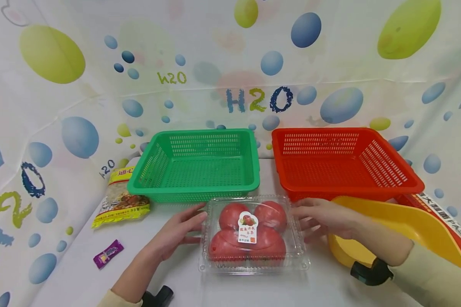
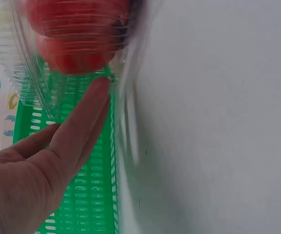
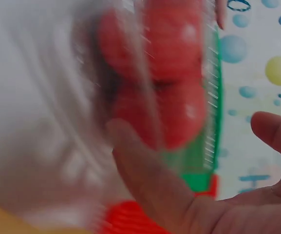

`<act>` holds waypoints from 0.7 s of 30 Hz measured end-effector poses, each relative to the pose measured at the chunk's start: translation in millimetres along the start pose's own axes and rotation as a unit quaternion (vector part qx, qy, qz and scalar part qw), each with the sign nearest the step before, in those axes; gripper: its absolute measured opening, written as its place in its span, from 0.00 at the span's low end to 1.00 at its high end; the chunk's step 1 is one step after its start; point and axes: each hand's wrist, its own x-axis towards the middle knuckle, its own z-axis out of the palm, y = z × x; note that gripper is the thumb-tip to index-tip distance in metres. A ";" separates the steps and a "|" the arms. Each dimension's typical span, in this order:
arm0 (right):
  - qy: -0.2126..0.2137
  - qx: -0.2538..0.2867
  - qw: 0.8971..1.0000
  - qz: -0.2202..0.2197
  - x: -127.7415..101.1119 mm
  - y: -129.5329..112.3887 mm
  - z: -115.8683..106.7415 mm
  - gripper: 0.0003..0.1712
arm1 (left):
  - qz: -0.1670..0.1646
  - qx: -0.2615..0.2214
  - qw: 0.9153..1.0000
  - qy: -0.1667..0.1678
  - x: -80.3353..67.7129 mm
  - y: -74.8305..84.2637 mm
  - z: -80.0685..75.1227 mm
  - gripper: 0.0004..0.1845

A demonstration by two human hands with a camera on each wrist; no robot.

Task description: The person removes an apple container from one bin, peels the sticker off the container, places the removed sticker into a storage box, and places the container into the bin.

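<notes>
Presumably for even support, the clear box (image 1: 247, 232) of red fruit (image 1: 230, 250) is flanked at its sides by the left hand (image 1: 176, 232) and right hand (image 1: 326, 217), fingers extended, nothing gripped; it is placed just before the green basket (image 1: 194, 197), within two-handed reach

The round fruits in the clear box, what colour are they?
The round fruits are red; the head view shows them best.

This looks like a makeshift booth: patterned cloth (image 1: 211, 40) surrounds a white tabletop (image 1: 253, 292) on three sides.
</notes>
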 end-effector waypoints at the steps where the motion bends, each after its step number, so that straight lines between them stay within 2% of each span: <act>1: 0.003 -0.018 1.000 -0.010 -2.1 -5.1 -3.2 0.40 | 0.002 -0.004 1.000 0.005 0.2 0.4 1.1 0.37; 5: 0.020 -0.105 0.992 -0.060 -8.9 -26.3 -10.7 0.37 | 0.012 -0.021 0.999 0.029 1.5 1.3 7.6 0.35; 9: 0.033 -0.191 0.974 -0.118 -8.2 -43.7 -7.2 0.31 | 0.022 -0.027 0.998 0.056 3.5 0.0 14.1 0.34; 11: 0.028 -0.216 0.966 -0.139 -4.0 -49.7 -2.5 0.27 | 0.024 -0.031 0.997 0.062 4.3 -1.2 15.9 0.33; 13: 0.017 -0.222 0.963 -0.150 2.3 -53.5 3.3 0.26 | 0.023 -0.038 0.997 0.064 4.9 -1.9 16.4 0.34; 21: -0.047 -0.183 0.968 -0.165 32.5 -56.9 27.7 0.25 | 0.014 -0.062 0.997 0.052 4.1 -4.0 14.1 0.34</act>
